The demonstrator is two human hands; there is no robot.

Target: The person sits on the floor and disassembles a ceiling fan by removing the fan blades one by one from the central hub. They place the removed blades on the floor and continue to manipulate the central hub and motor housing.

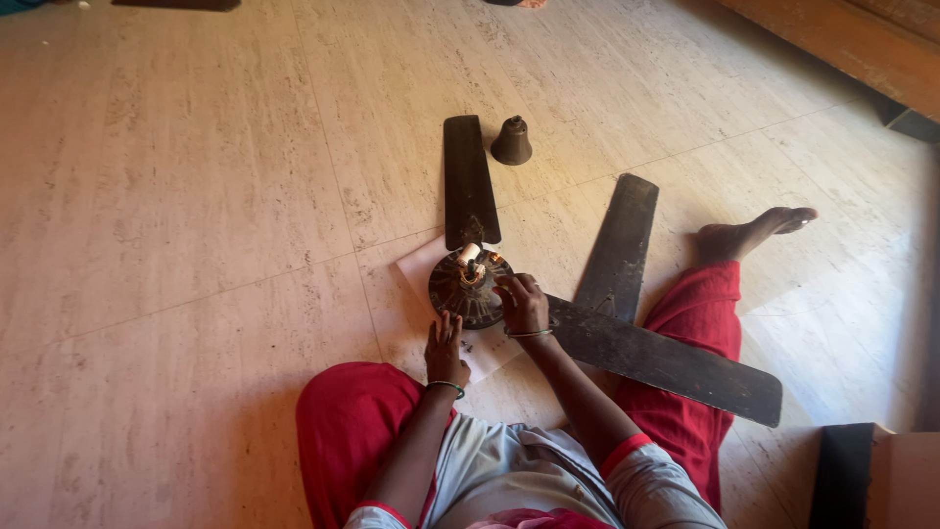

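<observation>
A dark ceiling fan motor (462, 289) lies on the floor on a white sheet (423, 264), with wires and a pale part on top. One dark blade (467, 182) points away from me, and a second (666, 358) runs right across my leg. My right hand (522, 302) rests on the motor's right edge where that blade joins, fingers curled on it. The fingertips of my left hand (446, 348) touch the motor's near rim, with the fingers spread.
A loose third blade (619, 245) lies on the floor to the right. A dark bell-shaped fan cover (511, 142) stands behind the motor. My legs in red trousers flank the work. A wooden edge (842, 39) runs top right, a box (886, 475) sits bottom right.
</observation>
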